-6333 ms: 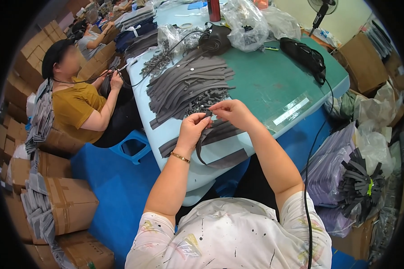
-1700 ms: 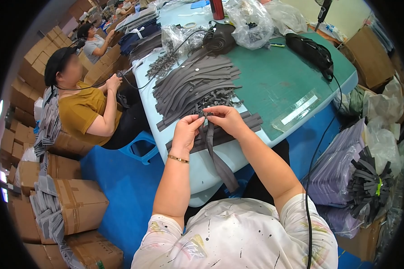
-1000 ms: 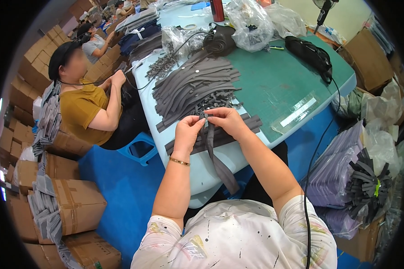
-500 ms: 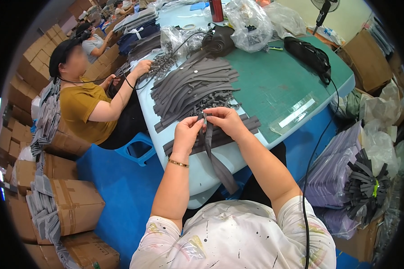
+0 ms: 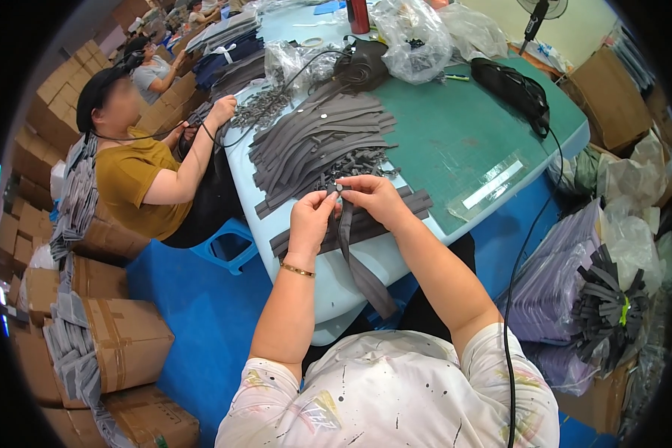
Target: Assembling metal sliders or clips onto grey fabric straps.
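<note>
Both my hands meet over the near end of the table. My left hand (image 5: 310,218) is closed, thumb and fingertips pinching the upper end of a dark grey fabric strap (image 5: 364,280). My right hand (image 5: 375,198) grips the same end from the other side. A small pale spot shows between the fingertips; what it is I cannot make out. From there the strap hangs down past the table edge. Beneath my hands lie more flat grey straps (image 5: 418,203). Just beyond is a heap of small dark pieces (image 5: 362,160), beside a fanned pile of grey straps (image 5: 299,138).
A green mat (image 5: 455,127) covers the table's right part, with a black bag (image 5: 511,95) and clear plastic bags (image 5: 411,45). At left a co-worker in a mustard shirt (image 5: 131,175) handles small pieces. Cartons (image 5: 127,340) stand at left, wrapped purple bundles (image 5: 552,276) at right.
My hands stay nearly in place, fingers shifting slightly at the strap's end, where a pale spot now shows. The co-worker's raised hand has moved left, away from the small pieces.
</note>
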The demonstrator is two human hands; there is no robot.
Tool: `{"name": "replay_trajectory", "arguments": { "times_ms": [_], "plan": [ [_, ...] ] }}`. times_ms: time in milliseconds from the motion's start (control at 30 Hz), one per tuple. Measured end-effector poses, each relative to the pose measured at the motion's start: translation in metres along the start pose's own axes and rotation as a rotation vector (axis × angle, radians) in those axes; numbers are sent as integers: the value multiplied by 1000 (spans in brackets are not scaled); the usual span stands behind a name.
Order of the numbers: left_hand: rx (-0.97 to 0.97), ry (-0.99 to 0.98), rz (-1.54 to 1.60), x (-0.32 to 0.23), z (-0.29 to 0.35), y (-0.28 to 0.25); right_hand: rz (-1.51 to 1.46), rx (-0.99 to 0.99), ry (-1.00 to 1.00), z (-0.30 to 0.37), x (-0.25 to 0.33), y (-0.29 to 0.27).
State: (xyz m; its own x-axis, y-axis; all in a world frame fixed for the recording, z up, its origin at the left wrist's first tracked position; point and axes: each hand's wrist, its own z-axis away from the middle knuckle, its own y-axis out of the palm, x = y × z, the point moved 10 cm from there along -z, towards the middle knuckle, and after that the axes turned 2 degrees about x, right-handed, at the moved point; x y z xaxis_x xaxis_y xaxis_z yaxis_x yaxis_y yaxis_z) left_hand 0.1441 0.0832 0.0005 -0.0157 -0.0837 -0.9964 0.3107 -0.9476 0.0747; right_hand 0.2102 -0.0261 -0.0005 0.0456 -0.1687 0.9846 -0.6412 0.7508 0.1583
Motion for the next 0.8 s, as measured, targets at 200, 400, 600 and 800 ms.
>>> {"name": "replay_trajectory", "arguments": {
  "times_ms": [200, 400, 600, 800],
  "plan": [
    [-63, 80, -156, -4, 1, -4, 2, 10, 24, 1, 0, 1],
    [-28, 2, 32, 6, -3, -4, -28, 18, 18, 1, -3, -1],
    [-14, -99, 171, 13, -2, -5, -20, 32, 28, 1, -1, 4],
    [-48, -35, 76, 5, -1, -6, 29, 53, 10, -1, -1, 4]
  ]
}}
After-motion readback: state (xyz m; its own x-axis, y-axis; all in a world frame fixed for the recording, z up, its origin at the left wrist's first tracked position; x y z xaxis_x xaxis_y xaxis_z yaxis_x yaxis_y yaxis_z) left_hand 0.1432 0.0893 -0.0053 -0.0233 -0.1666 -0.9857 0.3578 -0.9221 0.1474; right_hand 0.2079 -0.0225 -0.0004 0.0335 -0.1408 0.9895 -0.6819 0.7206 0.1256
